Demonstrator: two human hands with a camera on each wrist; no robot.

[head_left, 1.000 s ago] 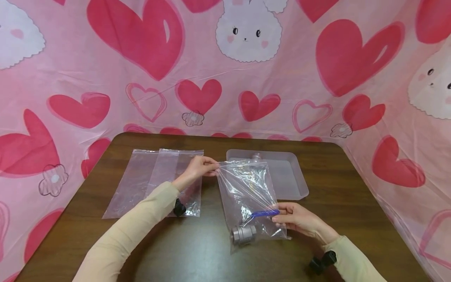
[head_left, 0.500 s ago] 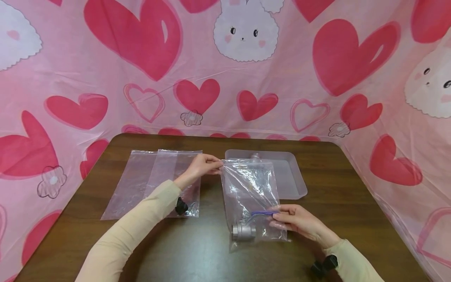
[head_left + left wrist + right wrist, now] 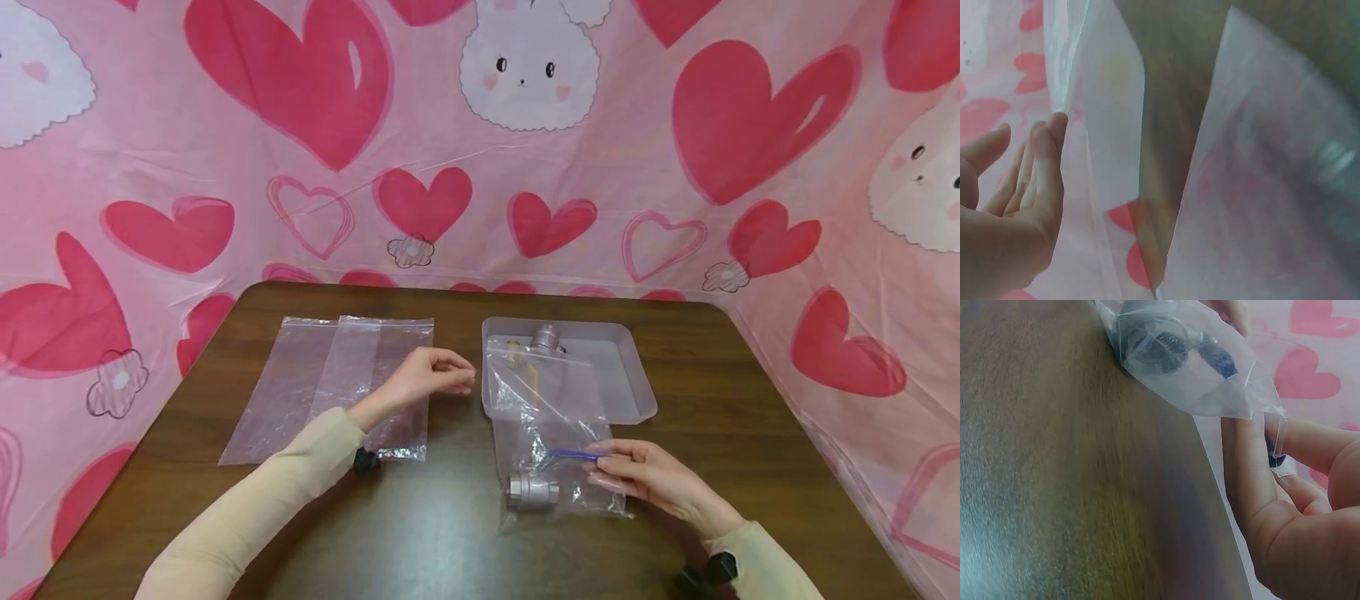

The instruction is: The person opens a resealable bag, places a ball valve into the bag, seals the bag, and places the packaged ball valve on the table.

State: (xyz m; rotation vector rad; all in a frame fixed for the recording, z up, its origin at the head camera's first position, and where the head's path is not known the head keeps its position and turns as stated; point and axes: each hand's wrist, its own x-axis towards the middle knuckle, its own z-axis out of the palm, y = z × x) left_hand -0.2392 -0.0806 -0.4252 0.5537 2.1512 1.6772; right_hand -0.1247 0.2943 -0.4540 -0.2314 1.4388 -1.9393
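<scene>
– Pink heart-print cloth (image 3: 480, 167) is hanging behind the brown table (image 3: 405, 533). Which way is the clear bag (image 3: 525, 404) lying from your hands?

– Between them, centre to lower centre of the head view. Its long axis is running up the frame, leaning slightly; its zip edge (image 3: 540, 353) is reaching over the tray (image 3: 640, 396), its lower end is carrying the metal valve (image 3: 534, 492).

– Grip?

– Your right hand (image 3: 656, 483) is pinching the bag's lower right side at the blue handle (image 3: 573, 455). Your left hand (image 3: 416, 377) is hovering by the upper left corner, fingers loosely bent, gripping nothing visible; whether a fingertip is touching plastic, cannot tell.

– Nearer hand?

– Left for the zip edge, right for the valve.
</scene>
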